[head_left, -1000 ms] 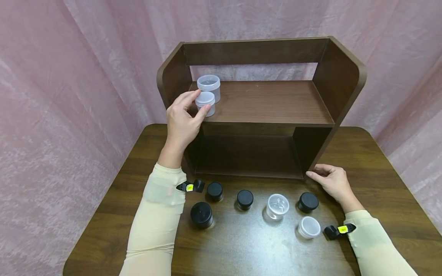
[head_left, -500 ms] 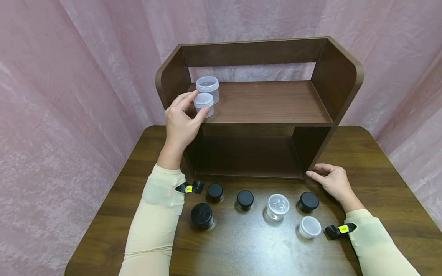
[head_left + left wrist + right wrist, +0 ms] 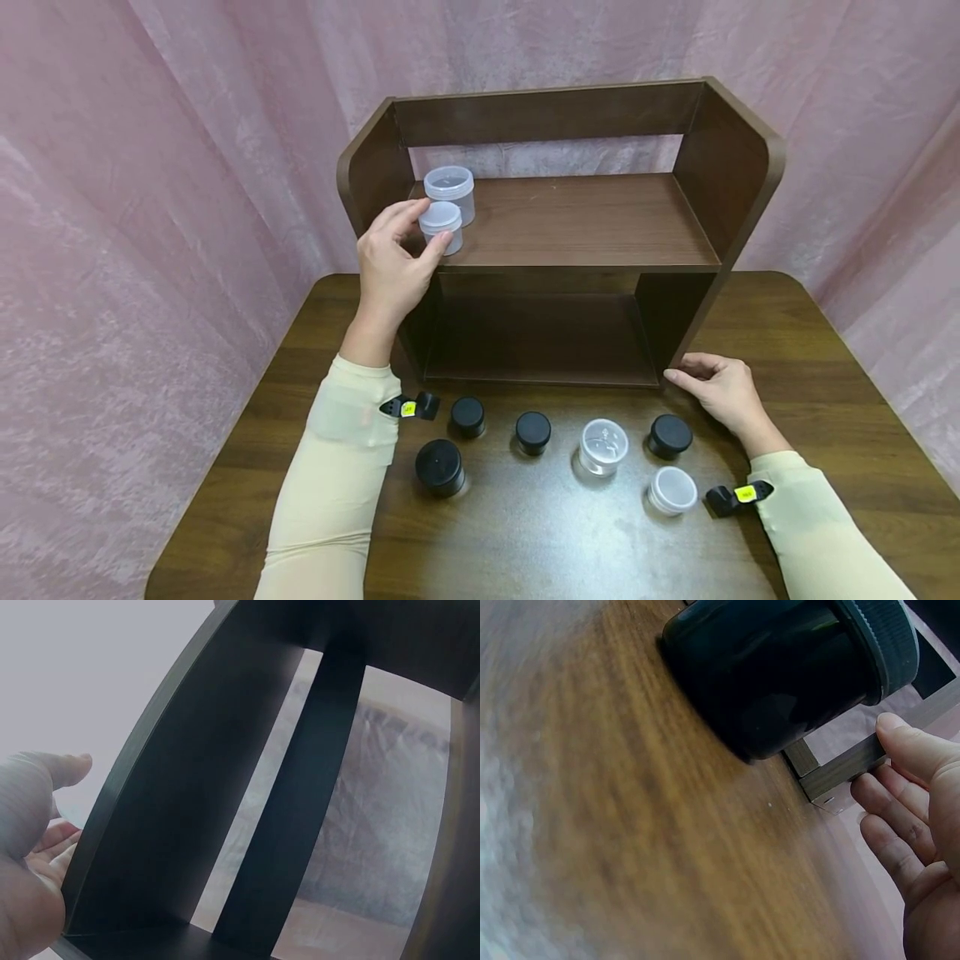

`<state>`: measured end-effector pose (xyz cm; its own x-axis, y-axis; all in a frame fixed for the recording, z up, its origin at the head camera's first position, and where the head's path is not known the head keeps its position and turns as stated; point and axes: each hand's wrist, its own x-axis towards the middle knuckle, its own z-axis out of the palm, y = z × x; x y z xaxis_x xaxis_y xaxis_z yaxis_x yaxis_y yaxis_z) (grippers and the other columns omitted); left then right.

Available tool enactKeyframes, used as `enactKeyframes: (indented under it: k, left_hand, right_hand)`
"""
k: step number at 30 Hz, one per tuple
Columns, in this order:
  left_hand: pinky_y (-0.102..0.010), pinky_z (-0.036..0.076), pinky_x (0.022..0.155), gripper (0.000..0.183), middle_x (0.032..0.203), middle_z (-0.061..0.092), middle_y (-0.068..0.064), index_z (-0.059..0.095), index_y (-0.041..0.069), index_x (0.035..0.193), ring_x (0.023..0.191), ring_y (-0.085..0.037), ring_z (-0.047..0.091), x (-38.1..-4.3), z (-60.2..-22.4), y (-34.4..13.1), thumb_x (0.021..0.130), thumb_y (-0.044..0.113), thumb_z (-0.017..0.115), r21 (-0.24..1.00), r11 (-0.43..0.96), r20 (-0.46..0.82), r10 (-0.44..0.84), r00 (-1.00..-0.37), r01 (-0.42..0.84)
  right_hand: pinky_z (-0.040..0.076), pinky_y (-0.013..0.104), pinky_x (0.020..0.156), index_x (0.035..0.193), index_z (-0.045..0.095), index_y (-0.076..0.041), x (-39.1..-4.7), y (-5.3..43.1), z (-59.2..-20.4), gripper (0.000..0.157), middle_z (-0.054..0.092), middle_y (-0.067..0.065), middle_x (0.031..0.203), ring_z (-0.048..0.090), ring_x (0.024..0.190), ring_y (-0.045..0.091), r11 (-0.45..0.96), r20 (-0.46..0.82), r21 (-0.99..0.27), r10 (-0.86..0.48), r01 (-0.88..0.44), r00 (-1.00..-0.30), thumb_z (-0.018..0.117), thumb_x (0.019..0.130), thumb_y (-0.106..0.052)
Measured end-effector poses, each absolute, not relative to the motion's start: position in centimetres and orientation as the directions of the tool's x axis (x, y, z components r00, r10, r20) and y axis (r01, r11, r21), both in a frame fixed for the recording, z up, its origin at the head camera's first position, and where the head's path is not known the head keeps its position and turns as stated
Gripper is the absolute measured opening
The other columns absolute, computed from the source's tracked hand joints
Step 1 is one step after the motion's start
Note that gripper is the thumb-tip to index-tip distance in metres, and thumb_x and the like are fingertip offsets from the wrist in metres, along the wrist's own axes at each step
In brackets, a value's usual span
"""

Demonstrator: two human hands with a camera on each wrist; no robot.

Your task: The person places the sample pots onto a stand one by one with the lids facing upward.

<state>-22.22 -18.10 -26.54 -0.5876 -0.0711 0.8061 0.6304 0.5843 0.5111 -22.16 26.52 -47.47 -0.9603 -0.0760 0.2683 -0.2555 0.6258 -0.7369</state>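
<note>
At the left end of the upper board, my left hand holds a small translucent lidded jar between thumb and fingers. Right behind it stands a larger translucent jar. Down at the lower right corner of the brown two-tier shelf, my right hand grips the side panel. The right wrist view shows the thumb on the panel's front edge and the fingers curled behind it. In the left wrist view the left hand is partly cut off, and the jar is hidden behind the shelf's side.
On the table before the shelf stand several black-lidded jars, among them a large one and smaller ones. A clear jar and a white-lidded jar stand to the right. A pink curtain hangs behind.
The head view has shifted very slightly. Both hands keep their places, the left at the small jar and the right at the shelf's side panel.
</note>
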Motion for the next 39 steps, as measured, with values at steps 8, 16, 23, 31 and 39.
enactKeyframes:
  k: [8, 16, 23, 31, 39]
  left_hand:
    - [-0.038, 0.05, 0.09, 0.046, 0.119, 0.064, -0.013, 0.067, -0.003, 0.118, 0.106, -0.023, 0.061, -22.2, -26.5, -18.3, 0.078, 0.017, 0.08, 0.473, 0.61, 0.831, -0.069, -0.552, 0.636]
    - [-0.038, 0.044, 0.093, 0.043, 0.121, 0.06, -0.012, 0.068, 0.003, 0.118, 0.113, -0.019, 0.055, -18.9, -26.4, -17.7, 0.078, 0.016, 0.079, 0.426, 0.634, 0.882, -0.131, -0.453, 0.645]
    - [-0.038, 0.05, 0.085, 0.039, 0.111, 0.065, -0.011, 0.068, -0.001, 0.113, 0.101, -0.024, 0.06, -14.6, -27.2, -15.1, 0.077, 0.01, 0.079, 0.467, 0.44, 0.869, -0.064, -0.491, 0.767]
    - [-0.032, 0.046, 0.094, 0.043, 0.117, 0.063, -0.006, 0.066, 0.003, 0.118, 0.111, -0.017, 0.058, -12.8, -29.9, -12.0, 0.08, 0.018, 0.078, 0.465, 0.434, 0.762, 0.248, -0.599, 0.772]
    - [-0.024, 0.045, 0.094, 0.044, 0.117, 0.063, -0.003, 0.064, 0.007, 0.121, 0.112, -0.012, 0.057, -12.6, -33.5, -8.9, 0.082, 0.022, 0.078, 0.506, 0.413, 0.643, 0.403, -0.651, 0.757]
  right_hand:
    - [0.046, 0.009, 0.063, 0.104, 0.071, 0.001, -22.1, 26.3, -47.5, 0.04, 0.071, 0.017, 0.096, 0.055, 0.075, -0.01, 0.627, 0.263, -0.74, -0.063, -0.244, -0.963, 0.078, 0.082, -0.032]
    - [0.046, 0.01, 0.063, 0.103, 0.071, 0.001, -21.9, 26.1, -47.3, 0.039, 0.071, 0.017, 0.096, 0.056, 0.074, -0.009, 0.627, 0.262, -0.741, -0.063, -0.243, -0.963, 0.078, 0.081, -0.031]
    - [0.045, 0.009, 0.063, 0.105, 0.07, 0.002, -21.9, 26.4, -47.2, 0.04, 0.07, 0.019, 0.098, 0.055, 0.075, -0.011, 0.626, 0.262, -0.74, -0.067, -0.245, -0.963, 0.077, 0.082, -0.03]
    - [0.046, 0.01, 0.062, 0.101, 0.071, 0.0, -22.0, 26.4, -47.3, 0.036, 0.071, 0.015, 0.093, 0.057, 0.074, -0.009, 0.619, 0.276, -0.742, -0.07, -0.259, -0.959, 0.078, 0.082, -0.029]
    - [0.046, 0.01, 0.062, 0.102, 0.071, 0.0, -21.9, 26.5, -47.2, 0.037, 0.071, 0.015, 0.094, 0.057, 0.074, -0.009, 0.618, 0.271, -0.744, -0.066, -0.253, -0.96, 0.078, 0.082, -0.029]
